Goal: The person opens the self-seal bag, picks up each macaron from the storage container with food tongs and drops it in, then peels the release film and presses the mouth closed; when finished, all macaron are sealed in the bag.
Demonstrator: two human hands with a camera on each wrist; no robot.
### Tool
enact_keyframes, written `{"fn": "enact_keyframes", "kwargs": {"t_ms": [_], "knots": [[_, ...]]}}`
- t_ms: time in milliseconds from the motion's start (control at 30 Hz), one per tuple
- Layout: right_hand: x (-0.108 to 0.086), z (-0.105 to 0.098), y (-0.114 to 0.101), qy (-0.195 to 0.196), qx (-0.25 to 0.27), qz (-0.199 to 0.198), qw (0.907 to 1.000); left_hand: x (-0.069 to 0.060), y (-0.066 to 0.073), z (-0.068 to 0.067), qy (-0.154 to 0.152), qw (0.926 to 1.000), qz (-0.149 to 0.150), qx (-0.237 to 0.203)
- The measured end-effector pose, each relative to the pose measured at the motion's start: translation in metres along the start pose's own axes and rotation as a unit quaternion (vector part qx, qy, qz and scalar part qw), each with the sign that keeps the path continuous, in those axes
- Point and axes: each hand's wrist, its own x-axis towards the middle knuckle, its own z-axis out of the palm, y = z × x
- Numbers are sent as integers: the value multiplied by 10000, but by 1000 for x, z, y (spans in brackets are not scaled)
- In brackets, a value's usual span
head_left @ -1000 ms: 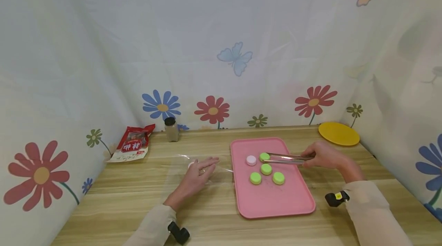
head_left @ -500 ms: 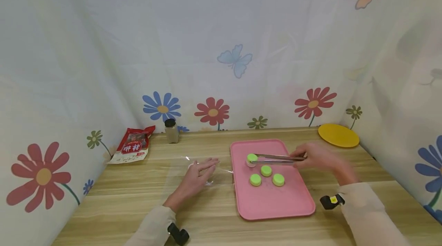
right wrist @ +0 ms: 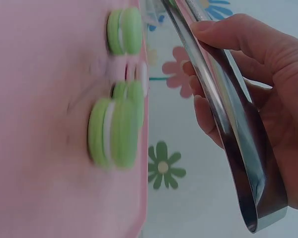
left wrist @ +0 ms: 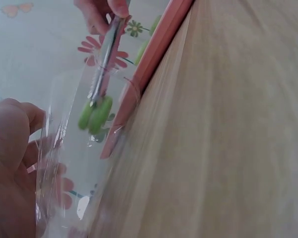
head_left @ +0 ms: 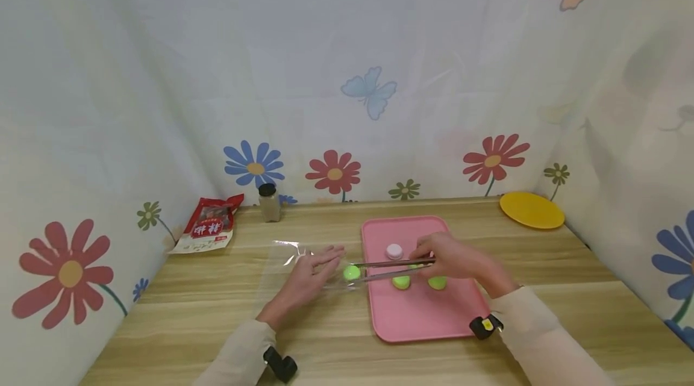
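Note:
My right hand [head_left: 461, 259] grips metal tongs [head_left: 398, 263]. At their tips a green macaron [head_left: 351, 273] is held just past the left rim of the pink tray [head_left: 428, 320], at the mouth of a clear plastic bag [left wrist: 64, 119]. Spread over the bag, the left hand [head_left: 306, 280] has fairly straight fingers, and some show through the film in the left wrist view. A pale pink macaron [head_left: 394, 251] and green macarons [right wrist: 114, 131] sit on the tray, partly behind the tongs and hand.
Back left lie a red and white food packet [head_left: 208, 226] and a small black-capped jar [head_left: 269, 203]. A yellow plate [head_left: 531, 210] lies at the back right. A flowered curtain [head_left: 303, 103] encloses the wooden table [head_left: 325, 350].
My right hand has moved left with the tongs, carrying the green macaron from the tray over the pink one to the bag. The left hand has stayed about where it was.

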Motion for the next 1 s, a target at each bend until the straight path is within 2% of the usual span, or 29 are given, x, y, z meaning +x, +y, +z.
{"fn": "enact_keyframes", "kwargs": {"t_ms": [233,500,633,767,900,1000], "knots": [[31,14,-21,-95,-222,-122,9996,1,0,2,-16,9999,151,25],[60,26,-35,-255,-136,-304,9991,2,-3,0,-53,9994,339,-53],[66,30,-38,-272,-275,-370,9986,2,-2,-1,-73,9993,379,-11],[68,33,-37,-273,-426,-308,9982,0,3,1,-99,9989,349,283],[70,36,-36,-284,-340,-281,9986,0,7,3,-160,9982,400,427],[72,38,-35,-275,-270,-425,9984,0,6,4,-179,9982,398,410]]}}
